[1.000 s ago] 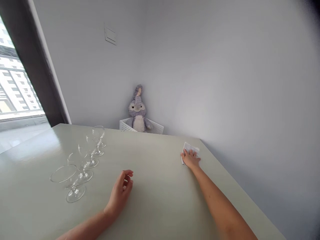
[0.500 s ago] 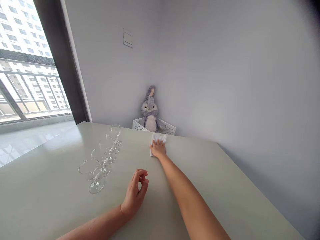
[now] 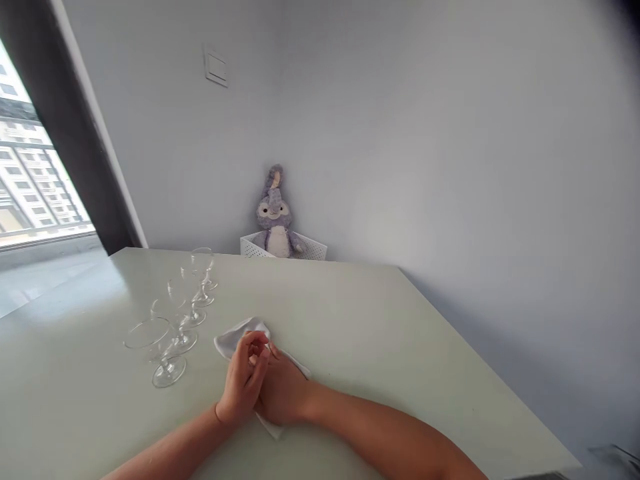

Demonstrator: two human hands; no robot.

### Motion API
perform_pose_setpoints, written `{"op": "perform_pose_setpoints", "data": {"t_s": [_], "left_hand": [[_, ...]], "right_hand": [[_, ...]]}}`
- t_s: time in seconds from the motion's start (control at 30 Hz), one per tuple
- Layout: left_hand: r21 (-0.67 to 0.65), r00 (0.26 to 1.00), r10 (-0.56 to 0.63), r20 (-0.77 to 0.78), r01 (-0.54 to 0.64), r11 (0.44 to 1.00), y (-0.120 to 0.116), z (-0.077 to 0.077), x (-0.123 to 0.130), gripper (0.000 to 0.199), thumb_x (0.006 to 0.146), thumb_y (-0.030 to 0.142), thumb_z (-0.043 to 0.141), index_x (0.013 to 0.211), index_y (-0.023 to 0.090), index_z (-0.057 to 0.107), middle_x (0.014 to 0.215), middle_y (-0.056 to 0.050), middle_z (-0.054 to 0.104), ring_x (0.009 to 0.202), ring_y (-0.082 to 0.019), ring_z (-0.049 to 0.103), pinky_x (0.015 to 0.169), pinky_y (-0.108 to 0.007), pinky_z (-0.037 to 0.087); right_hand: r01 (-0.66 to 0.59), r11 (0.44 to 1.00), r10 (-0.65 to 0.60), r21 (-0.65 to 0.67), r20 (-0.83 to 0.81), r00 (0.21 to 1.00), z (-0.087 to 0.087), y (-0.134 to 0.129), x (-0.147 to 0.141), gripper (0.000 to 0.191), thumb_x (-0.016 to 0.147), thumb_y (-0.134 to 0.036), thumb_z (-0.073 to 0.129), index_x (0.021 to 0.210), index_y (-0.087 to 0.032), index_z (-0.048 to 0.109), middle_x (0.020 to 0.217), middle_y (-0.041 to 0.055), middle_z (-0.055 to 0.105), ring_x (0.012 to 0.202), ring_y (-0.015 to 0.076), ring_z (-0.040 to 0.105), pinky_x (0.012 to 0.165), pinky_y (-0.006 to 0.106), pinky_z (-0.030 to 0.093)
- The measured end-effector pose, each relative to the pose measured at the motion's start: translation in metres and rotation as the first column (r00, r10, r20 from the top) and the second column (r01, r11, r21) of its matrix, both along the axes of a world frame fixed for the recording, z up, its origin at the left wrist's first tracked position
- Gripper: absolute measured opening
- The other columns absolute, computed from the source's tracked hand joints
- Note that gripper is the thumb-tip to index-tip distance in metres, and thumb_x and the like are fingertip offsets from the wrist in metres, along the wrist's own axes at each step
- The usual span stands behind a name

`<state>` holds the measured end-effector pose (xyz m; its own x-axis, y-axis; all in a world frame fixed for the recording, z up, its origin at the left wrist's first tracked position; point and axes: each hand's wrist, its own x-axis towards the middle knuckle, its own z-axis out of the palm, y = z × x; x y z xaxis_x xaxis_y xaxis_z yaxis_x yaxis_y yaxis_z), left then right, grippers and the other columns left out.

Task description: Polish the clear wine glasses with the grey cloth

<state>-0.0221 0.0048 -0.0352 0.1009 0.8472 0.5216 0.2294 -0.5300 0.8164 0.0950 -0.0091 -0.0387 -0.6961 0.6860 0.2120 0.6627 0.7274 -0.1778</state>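
Note:
A white cloth (image 3: 235,338) lies partly bunched on the pale green table (image 3: 400,360), near its front middle. My right hand (image 3: 283,388) presses on the cloth, its fingers mostly hidden behind my left hand. Just left of it and overlapping it in view, my left hand (image 3: 243,380) is raised with curled fingers and thumb apart, with nothing between them. Several clear stemmed glasses stand upright in a row to the left of the hands; the nearest glass (image 3: 169,370) is closest to my left hand.
Behind the table's far edge, a purple plush rabbit (image 3: 278,241) sits in a white perforated basket (image 3: 315,251). Grey walls (image 3: 425,133) rise behind and to the right. A window (image 3: 37,180) with a railing outside is at the left.
My right hand has come back from the far edge toward me, bringing the cloth beside my left hand. The cloth is now turned and more spread. The view has shifted right.

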Motion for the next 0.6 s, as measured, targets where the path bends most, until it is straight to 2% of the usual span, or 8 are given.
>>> {"op": "perform_pose_setpoints", "data": {"t_s": [0.1,0.17,0.23,0.3,0.4,0.47,0.53,0.6], "left_hand": [[0.065,0.999,-0.043,-0.030,0.044,0.997,-0.001,-0.001,0.000,0.020,0.084,0.025,0.043,0.104,0.020,0.042,0.094,-0.005,0.050,0.081,-0.014,0.052,0.076,-0.031,0.045],[0.091,0.996,-0.065,-0.059,0.071,0.993,-0.001,-0.002,-0.001,0.020,0.083,0.024,0.043,0.103,0.020,0.042,0.092,-0.005,0.050,0.078,-0.013,0.051,0.075,-0.031,0.045],[0.102,0.994,-0.077,-0.081,0.085,0.991,-0.001,-0.003,-0.001,0.020,0.083,0.023,0.043,0.103,0.020,0.042,0.091,-0.005,0.049,0.077,-0.013,0.050,0.074,-0.031,0.045],[0.113,0.992,-0.079,-0.097,0.090,0.990,-0.001,-0.003,-0.001,0.020,0.084,0.022,0.043,0.103,0.020,0.041,0.091,-0.004,0.049,0.077,-0.013,0.050,0.073,-0.031,0.045],[0.125,0.989,-0.073,-0.127,0.089,0.988,-0.001,-0.004,0.001,0.020,0.083,0.021,0.042,0.104,0.021,0.041,0.090,-0.004,0.049,0.077,-0.013,0.051,0.072,-0.030,0.045],[0.134,0.987,-0.073,-0.146,0.093,0.987,-0.002,-0.004,0.002,0.020,0.084,0.022,0.042,0.103,0.021,0.041,0.088,-0.004,0.050,0.076,-0.013,0.051,0.070,-0.029,0.046],[0.147,0.982,-0.081,-0.171,0.107,0.983,-0.002,-0.004,0.004,0.019,0.084,0.021,0.041,0.103,0.021,0.041,0.087,-0.003,0.050,0.073,-0.012,0.051,0.068,-0.029,0.046],[0.165,0.975,-0.095,-0.203,0.130,0.978,-0.002,-0.004,0.006,0.019,0.083,0.020,0.041,0.103,0.021,0.040,0.085,-0.003,0.050,0.070,-0.012,0.050,0.066,-0.029,0.046]], "right_hand": [[0.072,0.988,-0.075,-0.140,-0.013,0.997,0.018,-0.050,0.043,0.059,0.086,-0.043,0.038,0.137,-0.016,0.023,0.144,0.0086,0.019,0.132,0.0266,0.010,0.107,0.044,0.013],[0.158,0.964,-0.159,-0.214,0.011,0.987,0.022,-0.077,0.074,0.059,0.086,-0.043,0.037,0.138,-0.019,0.020,0.145,0.0055,0.015,0.133,0.0247,0.007,0.108,0.043,0.011],[0.301,0.925,-0.300,-0.230,0.041,0.953,0.019,-0.099,0.108,0.057,0.088,-0.040,0.035,0.139,-0.022,0.017,0.146,0.0033,0.014,0.133,0.0226,0.006,0.108,0.042,0.011],[0.471,0.858,-0.466,-0.205,0.073,0.882,0.008,-0.116,0.146,0.055,0.089,-0.041,0.032,0.139,-0.024,0.016,0.145,0.0016,0.014,0.133,0.0211,0.008,0.108,0.041,0.012],[0.704,0.698,-0.691,-0.132,0.133,0.710,-0.011,-0.133,0.209,0.052,0.089,-0.045,0.026,0.138,-0.028,0.019,0.145,-0.0003,0.017,0.133,0.0208,0.010,0.107,0.042,0.014],[0.812,0.579,-0.795,-0.079,0.168,0.583,-0.023,-0.135,0.251,0.054,0.087,-0.050,0.024,0.137,-0.028,0.023,0.145,-0.0006,0.018,0.133,0.0218,0.011,0.107,0.043,0.014],[0.894,0.446,-0.879,-0.035,0.169,0.445,-0.030,-0.127,0.285,0.061,0.086,-0.054,0.022,0.138,-0.023,0.018,0.144,0.0032,0.019,0.132,0.0224,0.014,0.106,0.043,0.016],[0.947,0.320,-0.933,-0.001,0.173,0.315,-0.032,-0.110,0.308,0.068,0.084,-0.055,0.022,0.139,-0.016,0.014,0.144,0.0080,0.018,0.132,0.0231,0.016,0.105,0.041,0.019]]}}
